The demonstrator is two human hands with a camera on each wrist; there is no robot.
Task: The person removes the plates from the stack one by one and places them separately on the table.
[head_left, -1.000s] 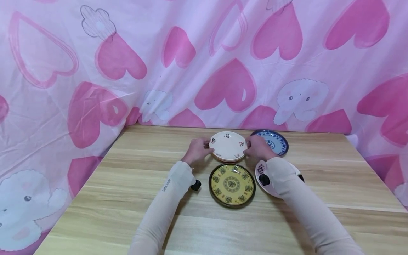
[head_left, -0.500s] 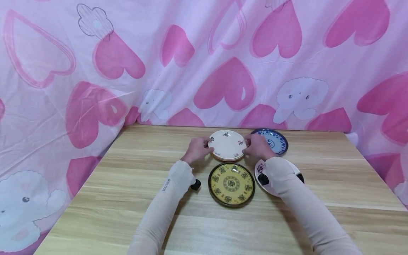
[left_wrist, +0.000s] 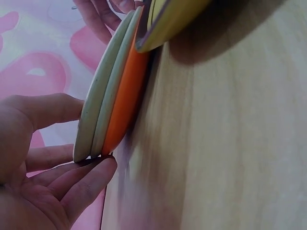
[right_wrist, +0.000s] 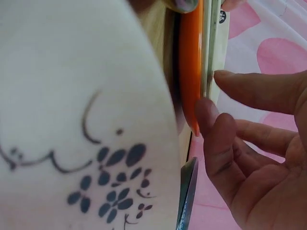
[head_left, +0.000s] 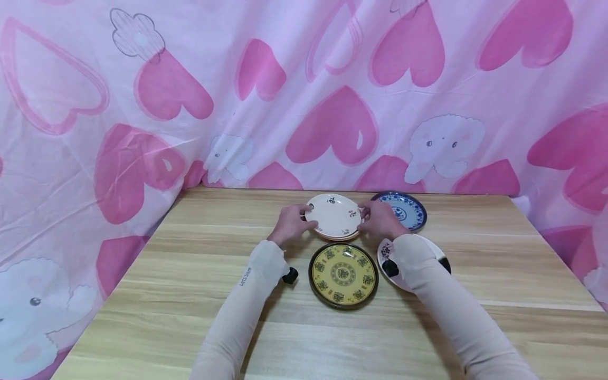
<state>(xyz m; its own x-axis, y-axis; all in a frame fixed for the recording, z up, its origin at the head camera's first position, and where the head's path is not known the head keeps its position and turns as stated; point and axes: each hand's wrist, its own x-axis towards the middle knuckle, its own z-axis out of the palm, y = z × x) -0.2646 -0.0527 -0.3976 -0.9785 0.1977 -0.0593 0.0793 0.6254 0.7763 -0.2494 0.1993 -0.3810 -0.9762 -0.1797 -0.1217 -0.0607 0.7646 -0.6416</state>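
A white plate (head_left: 334, 215) with small dark motifs tops a stack at the back of the table. Under it lie a second cream plate (left_wrist: 112, 86) and an orange plate (left_wrist: 130, 88). My left hand (head_left: 291, 224) holds the stack's left rim, thumb at the upper plate and fingers beneath. On the opposite side my right hand (head_left: 381, 219) pinches the rim, its thumb at the white plate and fingertips by the orange edge. In front sits a yellow patterned plate (head_left: 343, 275) with a dark rim.
A blue-and-white plate (head_left: 412, 212) lies behind my right hand. Beneath my right forearm is a pale plate with dark flowers (right_wrist: 115, 163), partly covered. A pink heart-print curtain (head_left: 328, 126) hangs behind the wooden table (head_left: 190, 295).
The white top plate has slid slightly left over the plates below, and my right hand has shifted left with it. The head view has also drifted a little. Both hands keep their hold.
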